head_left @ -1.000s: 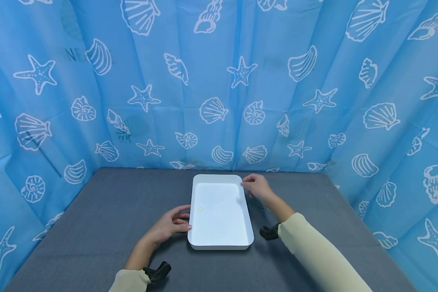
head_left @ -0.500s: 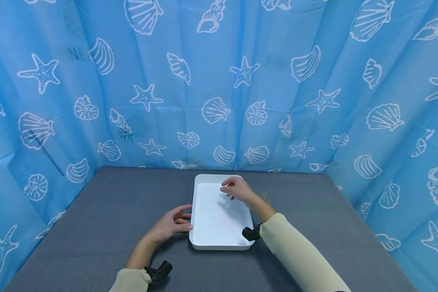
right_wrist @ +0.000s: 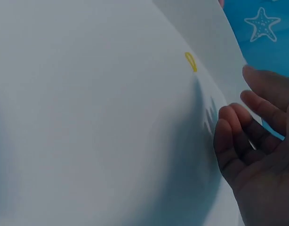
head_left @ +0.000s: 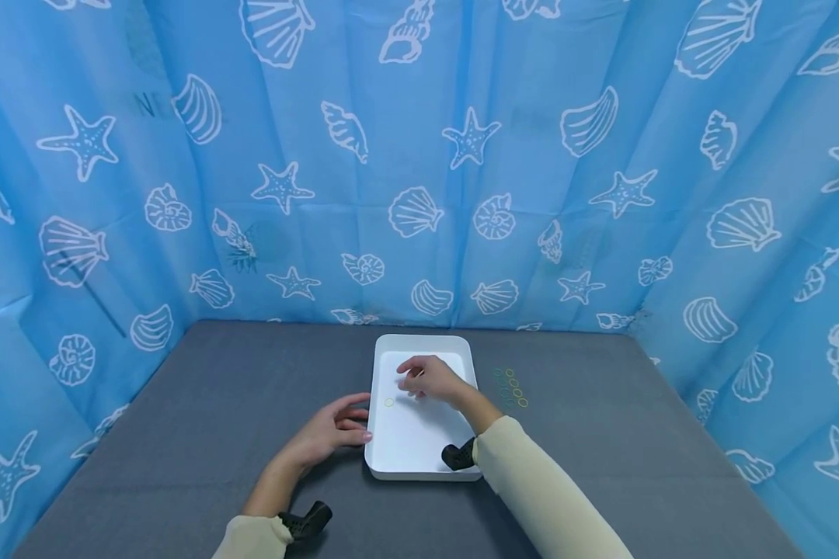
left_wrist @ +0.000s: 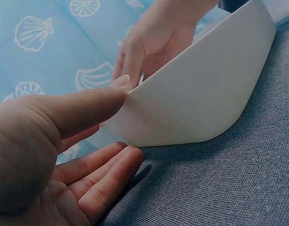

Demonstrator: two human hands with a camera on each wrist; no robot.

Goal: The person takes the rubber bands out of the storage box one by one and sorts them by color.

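Note:
A shallow white tray [head_left: 419,475] lies on the grey cloth. My left hand [head_left: 328,431] rests against its left side, thumb at the rim and fingers low on the wall, as the left wrist view shows. My right hand [head_left: 429,379] hovers over the tray floor with its thumb and fingertips drawn together. It appears to pinch a small rubber band [left_wrist: 142,78]; only a thin pale bit shows at the fingertips in the left wrist view. One yellow rubber band [head_left: 388,403] lies on the tray floor to the left of the right hand.
Right of the tray, several small yellow rubber bands [head_left: 513,383] lie in a slanting row, with several green rubber bands [head_left: 502,383] in a row beside them. A blue shell-patterned curtain [head_left: 419,210] stands behind and around the grey-covered table [head_left: 601,435].
My right hand has moved left from the tray's right rim to over the tray floor, uncovering the rows of rubber bands. The left hand has stayed at the tray's side.

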